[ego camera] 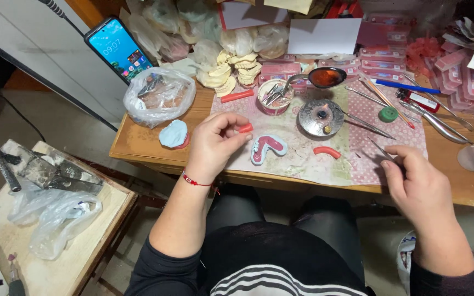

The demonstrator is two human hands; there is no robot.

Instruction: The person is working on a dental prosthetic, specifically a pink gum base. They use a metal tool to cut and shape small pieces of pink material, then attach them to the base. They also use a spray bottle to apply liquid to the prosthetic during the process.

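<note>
Here, left hand (213,141) pinching red wax piece (245,128), right hand (415,183) gripping thin metal tool (380,149)

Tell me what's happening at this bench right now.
A person sits at a wooden bench. The left hand pinches a small piece of red wax; the right hand holds a thin metal tool. Between them lie a dental cast with a red wax rim, a curved wax strip and a small round burner.

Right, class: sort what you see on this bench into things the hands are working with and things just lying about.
In use:
left hand pinching a small red wax piece
right hand holding a thin metal tool
blue-and-red dental model between the hands

Lying about:
phone
plastic bag
spoon
curved red wax strip
green cap
</note>
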